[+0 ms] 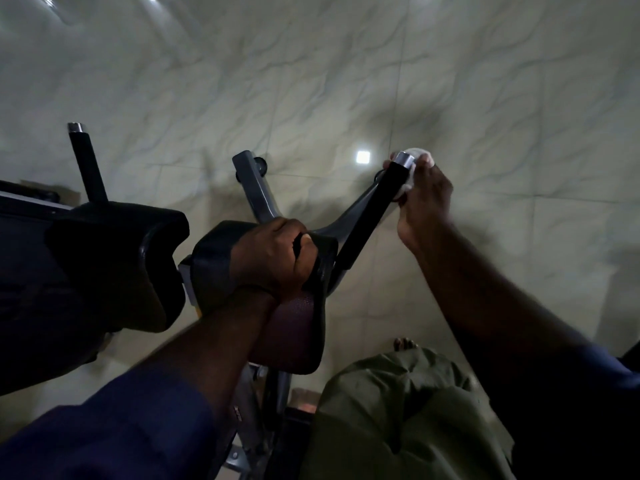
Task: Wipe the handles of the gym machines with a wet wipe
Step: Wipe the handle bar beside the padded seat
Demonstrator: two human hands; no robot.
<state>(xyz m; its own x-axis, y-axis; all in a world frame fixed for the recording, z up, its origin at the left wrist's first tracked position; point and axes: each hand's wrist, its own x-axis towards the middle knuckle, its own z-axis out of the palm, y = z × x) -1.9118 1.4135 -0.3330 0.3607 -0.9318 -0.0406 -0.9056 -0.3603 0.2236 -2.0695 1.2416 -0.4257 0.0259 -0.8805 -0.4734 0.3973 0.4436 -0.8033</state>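
Note:
A black gym-machine handle (375, 211) with a chrome end cap runs diagonally up to the right. My right hand (424, 199) holds a white wet wipe (414, 157) wrapped against the handle's top end, near the cap. My left hand (277, 256) is closed over the black padded arm rest (214, 261) at the handle's base. A second black handle (86, 164) with a chrome cap stands upright at the left, untouched.
A large black pad (114, 265) lies at the left. The grey frame tube (251, 187) with small wheels reaches onto the pale marbled tile floor (346, 81). My olive-trousered knee (398, 410) and a bare foot (405, 344) are at bottom right.

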